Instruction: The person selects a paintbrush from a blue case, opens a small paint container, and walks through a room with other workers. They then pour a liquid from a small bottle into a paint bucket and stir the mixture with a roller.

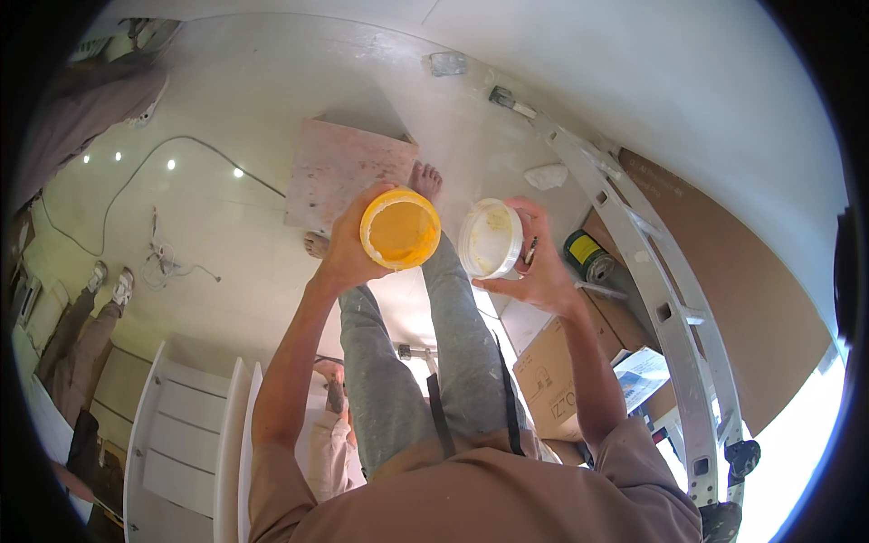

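Note:
My left hand [346, 250] is closed around the side of a yellow-orange plastic tub [366, 228]. Its open mouth faces up, showing an orange inside with a pale smear along the rim. To its right, my right hand [546, 276] grips a shallow white round container [511, 224], either a lid or a tub, with its hollow side turned toward me and yellowish residue inside. A small dark thing [530, 249] shows by the right fingers; its kind cannot be made out. The two containers are held apart, above my legs.
A pinkish, stained board [339, 172] lies by my bare feet. An aluminium ladder [674, 290] stands at right, beside cardboard boxes [554, 376] and a green-and-yellow can [588, 257]. A cable [127, 176] crosses the floor at left. White shelving [181, 443] and other people [86, 353] are also there.

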`<state>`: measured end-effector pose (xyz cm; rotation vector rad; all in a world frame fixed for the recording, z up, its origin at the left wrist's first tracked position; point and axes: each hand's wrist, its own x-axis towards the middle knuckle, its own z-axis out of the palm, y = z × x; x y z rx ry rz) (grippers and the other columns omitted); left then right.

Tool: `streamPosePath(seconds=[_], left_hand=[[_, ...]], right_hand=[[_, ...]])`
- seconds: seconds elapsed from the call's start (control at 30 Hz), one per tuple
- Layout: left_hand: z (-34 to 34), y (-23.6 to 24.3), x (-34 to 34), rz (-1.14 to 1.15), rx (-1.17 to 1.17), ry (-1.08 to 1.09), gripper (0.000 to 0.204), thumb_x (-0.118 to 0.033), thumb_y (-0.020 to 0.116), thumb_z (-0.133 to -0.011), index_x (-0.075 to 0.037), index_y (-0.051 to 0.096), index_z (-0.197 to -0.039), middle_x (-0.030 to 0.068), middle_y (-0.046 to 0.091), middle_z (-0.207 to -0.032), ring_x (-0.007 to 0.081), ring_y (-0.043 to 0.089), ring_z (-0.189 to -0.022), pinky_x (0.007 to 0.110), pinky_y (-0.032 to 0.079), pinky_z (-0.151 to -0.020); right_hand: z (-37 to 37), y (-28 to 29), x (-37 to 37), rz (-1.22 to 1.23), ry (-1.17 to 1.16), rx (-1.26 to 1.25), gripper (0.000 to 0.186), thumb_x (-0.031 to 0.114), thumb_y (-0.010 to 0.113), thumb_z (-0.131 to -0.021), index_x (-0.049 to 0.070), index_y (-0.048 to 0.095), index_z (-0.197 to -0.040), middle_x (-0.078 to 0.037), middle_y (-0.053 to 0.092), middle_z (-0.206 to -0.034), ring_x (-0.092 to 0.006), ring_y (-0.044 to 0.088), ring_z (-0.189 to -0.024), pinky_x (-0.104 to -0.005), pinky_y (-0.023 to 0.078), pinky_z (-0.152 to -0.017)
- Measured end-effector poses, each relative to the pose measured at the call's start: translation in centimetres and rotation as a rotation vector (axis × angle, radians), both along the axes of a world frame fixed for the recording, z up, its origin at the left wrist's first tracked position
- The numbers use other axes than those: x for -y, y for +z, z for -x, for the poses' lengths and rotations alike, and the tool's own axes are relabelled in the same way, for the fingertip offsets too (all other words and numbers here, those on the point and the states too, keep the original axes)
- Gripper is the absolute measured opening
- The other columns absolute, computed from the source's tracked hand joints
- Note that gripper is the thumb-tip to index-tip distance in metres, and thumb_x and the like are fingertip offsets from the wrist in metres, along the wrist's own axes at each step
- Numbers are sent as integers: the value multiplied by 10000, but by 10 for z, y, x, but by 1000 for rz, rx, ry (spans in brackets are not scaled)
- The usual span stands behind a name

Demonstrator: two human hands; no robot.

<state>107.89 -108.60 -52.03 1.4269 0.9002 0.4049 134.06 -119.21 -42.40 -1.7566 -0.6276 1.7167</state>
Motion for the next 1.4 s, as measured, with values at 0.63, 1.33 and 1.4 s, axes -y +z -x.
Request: streamPosePath(seconds=[0.63,1.33,1.4], left_hand=[[-39,5,9,-509,-305,-62,899,-347,949,-598,-167,516,-1365,78,552,-1329,318,491,-1287,521,339,-1037],[-55,13,16,-465,-236,-160,872,-317,936,-571,-167,565,-1346,81,532,-1311,340,447,-1286,550,315,-1081],[-57,10,18,-516,-228,-148,843,-343,921,-598,-183,559,-1342,85,543,-1296,341,449,-1274,569,300,-1074]], right_hand=[[11,23,-52,-136,648,669,908,269,926,-659,260,530,-1475,-134,522,-1331,-315,629,-1132,-411,545,-948],[-1,16,-35,-322,758,757,901,363,902,-699,228,501,-1494,-172,582,-1328,-371,706,-952,-437,596,-782],[0,14,-31,-344,751,774,899,383,904,-700,198,506,-1484,-175,605,-1292,-376,710,-924,-446,598,-758]])
